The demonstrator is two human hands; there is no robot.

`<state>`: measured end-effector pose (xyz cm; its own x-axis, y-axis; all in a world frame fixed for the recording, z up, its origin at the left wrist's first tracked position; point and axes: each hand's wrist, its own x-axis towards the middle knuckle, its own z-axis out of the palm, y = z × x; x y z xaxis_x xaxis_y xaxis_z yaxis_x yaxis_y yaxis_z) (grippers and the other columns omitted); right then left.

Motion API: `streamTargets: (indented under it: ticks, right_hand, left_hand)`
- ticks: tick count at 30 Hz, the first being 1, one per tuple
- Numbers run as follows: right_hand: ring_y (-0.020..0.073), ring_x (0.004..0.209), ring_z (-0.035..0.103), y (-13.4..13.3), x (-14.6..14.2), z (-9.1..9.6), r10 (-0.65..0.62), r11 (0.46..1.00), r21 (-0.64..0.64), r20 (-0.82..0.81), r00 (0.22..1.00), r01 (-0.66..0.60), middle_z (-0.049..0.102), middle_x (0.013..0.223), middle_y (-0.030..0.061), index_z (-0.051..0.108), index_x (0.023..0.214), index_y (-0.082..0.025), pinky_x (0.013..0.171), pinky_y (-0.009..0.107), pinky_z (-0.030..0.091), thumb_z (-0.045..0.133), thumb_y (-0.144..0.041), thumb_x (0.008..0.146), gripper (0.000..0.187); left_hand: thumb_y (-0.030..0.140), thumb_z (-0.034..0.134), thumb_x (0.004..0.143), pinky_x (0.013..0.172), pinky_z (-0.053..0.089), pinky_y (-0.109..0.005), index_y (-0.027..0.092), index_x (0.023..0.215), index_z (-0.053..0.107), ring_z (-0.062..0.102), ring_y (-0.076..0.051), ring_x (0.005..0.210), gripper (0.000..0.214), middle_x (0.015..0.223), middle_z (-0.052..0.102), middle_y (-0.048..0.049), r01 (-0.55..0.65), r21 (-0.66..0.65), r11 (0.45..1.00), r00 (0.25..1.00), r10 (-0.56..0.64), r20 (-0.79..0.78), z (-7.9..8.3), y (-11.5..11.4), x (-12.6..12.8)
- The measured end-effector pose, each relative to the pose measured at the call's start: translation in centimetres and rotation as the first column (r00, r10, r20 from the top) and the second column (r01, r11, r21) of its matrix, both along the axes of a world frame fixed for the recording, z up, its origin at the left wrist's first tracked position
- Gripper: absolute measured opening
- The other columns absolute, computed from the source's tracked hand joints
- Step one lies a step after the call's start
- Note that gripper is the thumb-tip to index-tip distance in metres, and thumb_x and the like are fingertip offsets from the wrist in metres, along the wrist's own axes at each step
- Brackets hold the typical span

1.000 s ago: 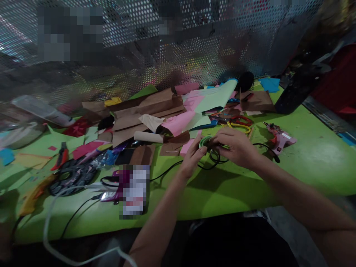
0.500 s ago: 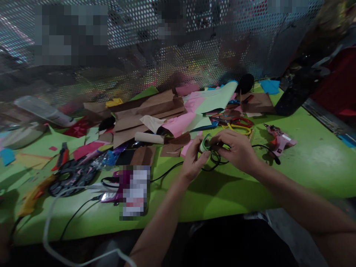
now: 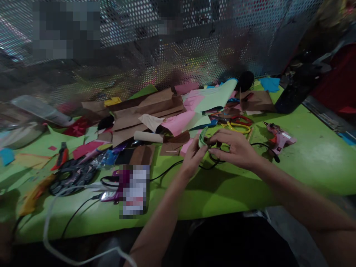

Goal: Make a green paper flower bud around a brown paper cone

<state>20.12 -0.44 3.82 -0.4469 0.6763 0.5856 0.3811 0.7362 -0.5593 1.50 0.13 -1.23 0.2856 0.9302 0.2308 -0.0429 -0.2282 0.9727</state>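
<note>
Between both hands, above the green tabletop, is a curled strip of light green paper (image 3: 203,138). My left hand (image 3: 192,157) is closed around its left and lower side, with the thumb at the bottom edge. My right hand (image 3: 233,146) has its fingers bent and its thumb and forefinger tips at the strip's right side; the exact contact is partly hidden. A black cable (image 3: 209,167) loops on the table below my hands. Just behind my right hand lie scissors with yellow handles (image 3: 239,128).
A pink glue gun (image 3: 285,142) lies to the right. Behind are brown paper (image 3: 150,107), pink and green sheets, and a cardboard tube (image 3: 148,137). To the left are red-handled pliers (image 3: 63,155), a black patterned ring-shaped object (image 3: 73,178) and a yellow tool (image 3: 36,194). A perforated metal panel (image 3: 178,66) stands behind.
The green paper strip has tilted and its curl now shows more from the side. My right hand's fingertips have shifted slightly left, closer to the strip.
</note>
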Motion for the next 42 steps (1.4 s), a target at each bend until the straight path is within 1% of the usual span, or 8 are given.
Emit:
streamTargets:
  ticks: [4, 7, 11, 19, 25, 32, 36, 42]
  right_hand:
    - [0.0180, 0.081, 0.064, 0.4, -0.1, -0.8, -0.045, 0.999, 0.018, -0.001, 0.999, 0.045, 0.069, 0.085, 0.0045, 0.069, 0.084, -0.020, 0.073, 0.028, 0.048, 0.064, -0.014, 0.090, 0.010]
    - [0.0178, 0.081, 0.064, 0.6, -0.2, -1.3, -0.052, 0.998, 0.033, -0.013, 0.999, 0.053, 0.069, 0.085, 0.0040, 0.069, 0.084, -0.020, 0.072, 0.028, 0.048, 0.065, -0.012, 0.089, 0.010]
    - [0.0187, 0.083, 0.064, 0.8, -0.1, -1.6, -0.021, 0.996, 0.087, 0.053, 0.998, 0.016, 0.071, 0.088, 0.0058, 0.070, 0.084, -0.019, 0.074, 0.028, 0.049, 0.066, -0.010, 0.088, 0.011]
    - [0.0191, 0.084, 0.065, 1.0, -0.1, -1.6, 0.041, 0.994, 0.099, 0.145, 0.989, -0.056, 0.072, 0.084, 0.0052, 0.073, 0.086, -0.019, 0.076, 0.029, 0.050, 0.064, -0.010, 0.089, 0.013]
    - [0.0196, 0.083, 0.065, 1.0, 0.0, -1.5, 0.011, 0.997, 0.067, 0.210, 0.978, -0.026, 0.069, 0.085, 0.0065, 0.074, 0.088, -0.018, 0.073, 0.029, 0.049, 0.065, -0.015, 0.090, 0.010]
    - [0.0203, 0.087, 0.066, 0.9, -0.4, -1.8, 0.025, 0.981, 0.182, 0.243, 0.970, -0.071, 0.076, 0.097, 0.0081, 0.076, 0.093, -0.019, 0.077, 0.031, 0.049, 0.061, -0.010, 0.091, 0.018]
    - [0.0212, 0.088, 0.067, 0.6, -0.5, -1.7, -0.009, 0.978, 0.204, 0.261, 0.965, -0.046, 0.076, 0.096, 0.0090, 0.075, 0.089, -0.018, 0.078, 0.032, 0.050, 0.058, -0.009, 0.092, 0.019]
    - [0.0235, 0.092, 0.067, 0.5, 0.0, -1.2, -0.035, 0.986, 0.164, 0.229, 0.973, -0.003, 0.075, 0.099, 0.0096, 0.071, 0.100, -0.017, 0.079, 0.034, 0.052, 0.064, -0.013, 0.090, 0.014]
  left_hand:
    - [0.062, 0.062, 0.086, 0.081, 0.047, -0.031, 0.021, 0.121, 0.062, 0.054, -0.020, 0.092, 0.054, 0.110, 0.065, -0.0067, 0.045, -0.090, 0.995, 0.999, -0.045, 0.003, -0.1, 0.2, -0.1]
    - [0.064, 0.050, 0.092, 0.068, 0.043, -0.027, 0.021, 0.125, 0.059, 0.049, -0.015, 0.079, 0.055, 0.107, 0.062, -0.0062, 0.133, -0.169, 0.977, 0.989, -0.121, 0.083, -0.7, 0.3, -0.2]
    - [0.070, 0.041, 0.094, 0.065, 0.041, -0.026, 0.022, 0.121, 0.060, 0.047, -0.014, 0.077, 0.058, 0.101, 0.059, -0.0048, 0.192, -0.178, 0.965, 0.978, -0.173, 0.116, -1.5, 0.4, -0.3]
    - [0.073, 0.054, 0.085, 0.061, 0.038, -0.025, 0.020, 0.102, 0.059, 0.043, -0.014, 0.072, 0.056, 0.085, 0.050, -0.0008, 0.147, -0.225, 0.963, 0.989, -0.142, 0.039, -0.3, 0.2, -0.2]
    - [0.066, 0.052, 0.087, 0.060, 0.035, -0.026, 0.019, 0.110, 0.064, 0.046, -0.015, 0.075, 0.053, 0.092, 0.060, -0.0043, -0.024, -0.246, 0.969, 1.000, 0.025, 0.001, -0.1, 0.1, 0.1]
    - [0.069, 0.058, 0.083, 0.061, 0.039, -0.025, 0.019, 0.102, 0.063, 0.045, -0.014, 0.074, 0.054, 0.088, 0.054, -0.0026, 0.098, -0.186, 0.978, 0.995, -0.099, 0.003, 0.1, 0.2, -0.3]
    - [0.067, 0.057, 0.083, 0.060, 0.039, -0.025, 0.018, 0.101, 0.063, 0.045, -0.014, 0.074, 0.052, 0.088, 0.055, -0.0028, 0.040, -0.221, 0.974, 0.998, -0.051, -0.041, 0.4, 0.1, -0.2]
    - [0.068, 0.053, 0.085, 0.063, 0.041, -0.025, 0.019, 0.108, 0.064, 0.051, -0.016, 0.082, 0.055, 0.098, 0.061, -0.0048, 0.018, -0.218, 0.976, 0.997, -0.033, -0.066, 0.3, 0.3, -0.5]
